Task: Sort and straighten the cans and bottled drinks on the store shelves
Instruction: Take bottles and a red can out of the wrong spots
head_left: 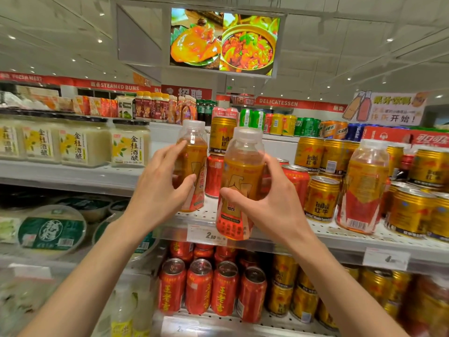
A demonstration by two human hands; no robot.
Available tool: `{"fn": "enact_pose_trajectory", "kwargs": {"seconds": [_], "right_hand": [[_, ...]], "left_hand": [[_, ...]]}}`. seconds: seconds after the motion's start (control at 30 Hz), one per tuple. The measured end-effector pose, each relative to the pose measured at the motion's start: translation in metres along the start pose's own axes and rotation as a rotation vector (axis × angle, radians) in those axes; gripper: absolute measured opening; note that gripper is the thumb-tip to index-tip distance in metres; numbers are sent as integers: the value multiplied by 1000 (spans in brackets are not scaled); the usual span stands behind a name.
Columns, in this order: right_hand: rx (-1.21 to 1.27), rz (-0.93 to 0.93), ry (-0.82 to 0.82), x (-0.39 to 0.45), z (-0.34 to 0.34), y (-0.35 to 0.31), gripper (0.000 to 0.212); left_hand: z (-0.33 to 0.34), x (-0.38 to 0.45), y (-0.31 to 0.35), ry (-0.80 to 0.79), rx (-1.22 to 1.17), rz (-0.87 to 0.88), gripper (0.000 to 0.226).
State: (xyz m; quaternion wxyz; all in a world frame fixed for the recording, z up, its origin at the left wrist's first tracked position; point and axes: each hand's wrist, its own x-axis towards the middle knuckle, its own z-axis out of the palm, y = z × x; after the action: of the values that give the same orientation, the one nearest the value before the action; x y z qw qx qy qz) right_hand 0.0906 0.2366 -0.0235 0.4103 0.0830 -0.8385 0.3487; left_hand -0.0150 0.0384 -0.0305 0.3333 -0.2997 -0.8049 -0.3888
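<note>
My left hand [160, 188] grips an orange drink bottle [193, 152] with a clear cap, held upright over the middle shelf [340, 235]. My right hand [272, 200] grips a second orange bottle [243, 171] of the same kind, nearer to me and just off the shelf's front edge. A third such bottle [364, 188] stands on the shelf to the right. Gold Red Bull cans [320, 198] and red cans [295, 181] stand behind and beside the bottles.
Red cans [199, 288] and gold cans [303, 300] fill the lower shelf. White jars [130, 144] line the left shelf, with round green-labelled tubs [52, 229] below. More cans [306, 126] sit on the top shelf. A price tag [211, 235] hangs at the shelf edge.
</note>
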Motion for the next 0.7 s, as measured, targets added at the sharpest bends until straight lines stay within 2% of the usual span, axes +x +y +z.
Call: {"fn": "enact_pose_trajectory", "kwargs": {"seconds": [0.13, 0.27, 0.5, 0.7], "right_hand": [[96, 58, 30, -24, -17, 3, 82], [146, 203, -2, -62, -31, 15, 76], [118, 460, 48, -146, -59, 58, 73], [100, 610, 140, -201, -107, 97, 79]], "left_hand": [[6, -26, 6, 52, -96, -4, 62], [20, -62, 21, 76, -210, -43, 46], [73, -138, 46, -96, -620, -315, 31], [127, -184, 74, -199, -681, -468, 29]]}}
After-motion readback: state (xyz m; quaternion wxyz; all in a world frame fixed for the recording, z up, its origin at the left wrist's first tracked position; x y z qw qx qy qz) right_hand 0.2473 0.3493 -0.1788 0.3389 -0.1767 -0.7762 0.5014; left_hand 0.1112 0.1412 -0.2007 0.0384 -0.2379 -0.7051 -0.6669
